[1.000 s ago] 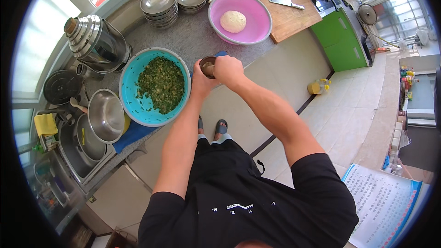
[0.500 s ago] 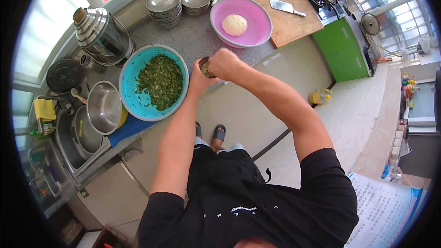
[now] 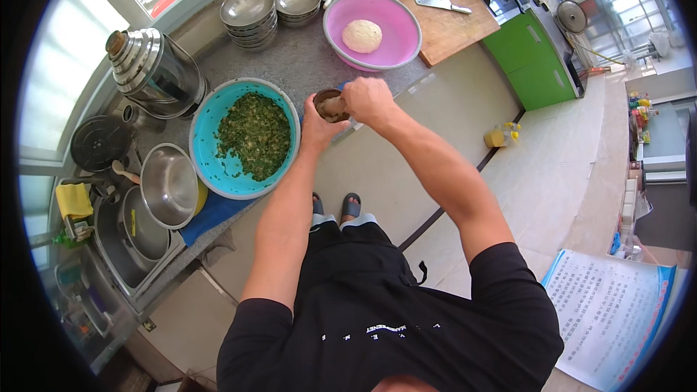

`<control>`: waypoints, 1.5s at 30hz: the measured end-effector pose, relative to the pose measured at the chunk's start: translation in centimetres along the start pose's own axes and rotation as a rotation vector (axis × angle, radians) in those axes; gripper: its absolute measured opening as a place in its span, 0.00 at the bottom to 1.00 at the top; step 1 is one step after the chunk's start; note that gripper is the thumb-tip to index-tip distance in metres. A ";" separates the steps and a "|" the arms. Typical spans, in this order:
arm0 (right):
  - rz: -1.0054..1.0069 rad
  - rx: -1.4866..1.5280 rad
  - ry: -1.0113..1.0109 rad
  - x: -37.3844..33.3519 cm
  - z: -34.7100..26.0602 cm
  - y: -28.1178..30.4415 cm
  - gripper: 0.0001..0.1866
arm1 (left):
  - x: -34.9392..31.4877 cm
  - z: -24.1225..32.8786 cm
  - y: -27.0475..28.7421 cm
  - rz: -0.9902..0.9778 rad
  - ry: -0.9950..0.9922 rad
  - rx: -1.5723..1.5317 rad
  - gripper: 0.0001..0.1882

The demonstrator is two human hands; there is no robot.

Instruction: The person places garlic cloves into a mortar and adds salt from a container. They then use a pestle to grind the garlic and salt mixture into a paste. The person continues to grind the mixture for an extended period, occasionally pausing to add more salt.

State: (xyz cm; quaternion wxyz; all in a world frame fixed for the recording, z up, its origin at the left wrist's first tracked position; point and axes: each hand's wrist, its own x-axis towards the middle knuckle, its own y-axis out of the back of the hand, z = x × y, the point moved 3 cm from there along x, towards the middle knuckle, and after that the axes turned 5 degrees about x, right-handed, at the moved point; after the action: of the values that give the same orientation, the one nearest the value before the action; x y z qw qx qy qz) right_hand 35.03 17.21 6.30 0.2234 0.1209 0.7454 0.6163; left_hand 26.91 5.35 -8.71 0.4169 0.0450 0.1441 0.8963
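while the left hand [image 3: 314,125] wraps around the side of a small dark jar [image 3: 330,104] and holds it just beside the right rim of the turquoise bowl [image 3: 210,167], the right hand [image 3: 369,99] is closed over the jar's far edge, fingers curled; whether it pinches a lid, a spoon or only the rim cannot be told from this angle. the jar's mouth faces up and something pale brown shows inside, so it is open and not emptied.

judging by how things lie, the chopping looks done: the turquoise bowl holds a full heap of chopped greens [image 3: 254,134], with bare blue wall showing on its near side. no seasoning from the jar is visible on the greens, so that step seems not yet done, and nothing looks mixed in.

beyond the turquoise bowl, farther along the counter [image 3: 298,65], a pink basin [image 3: 396,36] holds a smooth ball of dough [image 3: 361,35], whole and unrolled, so shaping is still ahead. past the basin a cleaver [image 3: 439,1] lies flat on a wooden board [image 3: 465,25]. to the left of the turquoise bowl sits an empty steel bowl [image 3: 168,185], and behind it a stack of steel bowls [image 3: 250,14] stands unused.
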 end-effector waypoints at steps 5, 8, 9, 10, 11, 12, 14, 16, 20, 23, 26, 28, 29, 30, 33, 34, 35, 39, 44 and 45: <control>-0.231 -0.380 0.273 0.7 -2.4 2.1 0.08 | -0.1 -0.5 -0.2 -0.005 0.010 -0.095 0.61; -0.296 -0.459 0.411 0.7 -5.3 -0.7 0.08 | 0.5 -3.0 -0.3 0.022 -0.082 -0.086 0.59; -0.275 -0.391 0.313 0.8 -5.3 -1.5 0.08 | 0.2 -2.5 -0.6 0.010 -0.054 -0.098 0.58; -0.252 -0.324 0.211 0.9 -5.0 -2.1 0.08 | -0.1 -0.6 -0.7 -0.006 -0.030 -0.111 0.57; -0.222 -0.252 0.119 1.0 -5.2 -2.4 0.08 | -0.4 0.4 -0.3 -0.013 -0.006 -0.111 0.56; -0.163 -0.185 0.052 1.6 -5.5 -2.1 0.07 | -0.3 0.4 0.0 -0.011 0.009 -0.101 0.56; -0.184 -0.036 -0.084 1.6 -5.4 -1.9 0.07 | 0.0 0.3 0.4 -0.011 0.037 -0.080 0.57; -0.133 0.121 -0.194 1.2 -4.0 -2.0 0.09 | -0.2 0.7 0.2 0.001 0.063 -0.096 0.57; 0.246 0.657 -0.301 -0.1 0.4 -3.6 0.15 | -0.3 1.2 0.6 -0.017 0.052 -0.043 0.59; 0.432 1.172 -0.277 -0.8 1.7 -5.9 0.12 | -0.1 1.2 0.0 -0.051 0.071 -0.039 0.59; 0.517 1.536 -0.048 -0.4 1.3 -7.7 0.11 | 0.4 -0.1 0.0 -0.050 0.023 -0.083 0.59; 0.398 1.801 -0.093 -0.4 1.5 -8.9 0.15 | 0.0 0.5 0.1 -0.057 0.032 -0.056 0.59; 0.427 1.812 -0.097 -0.4 1.9 -8.8 0.16 | -0.2 1.1 0.1 -0.061 0.035 -0.043 0.59; 0.444 1.825 -0.090 -0.2 2.0 -8.1 0.17 | -0.1 0.8 0.3 -0.039 0.020 -0.042 0.59; 0.528 1.779 -0.037 0.8 1.3 -4.9 0.19 | -0.1 -0.4 0.2 0.007 0.006 -0.028 0.59; 0.530 1.794 -0.019 1.1 1.2 -4.3 0.19 | -0.1 -0.2 0.2 0.009 0.020 -0.010 0.59; 0.533 1.809 -0.001 1.4 1.1 -4.0 0.19 | -0.1 0.0 0.2 0.011 0.034 0.007 0.59; 0.387 1.535 -0.084 1.6 0.6 -8.1 0.17 | 0.2 -0.2 -0.6 -0.040 0.053 -0.137 0.59; 0.349 1.549 -0.056 1.6 0.7 -6.6 0.17 | 0.3 -1.4 -0.2 -0.011 0.025 -0.080 0.58; 0.396 1.593 -0.036 1.1 0.6 -5.6 0.18 | 0.2 -1.0 -0.3 -0.009 0.027 -0.072 0.58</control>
State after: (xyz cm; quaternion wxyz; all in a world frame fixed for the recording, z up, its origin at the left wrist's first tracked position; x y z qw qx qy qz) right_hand 34.93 17.06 0.53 -0.0304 0.3827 0.9206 -0.0717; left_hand 26.76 5.48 -9.71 0.4203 0.0173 0.1174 0.8996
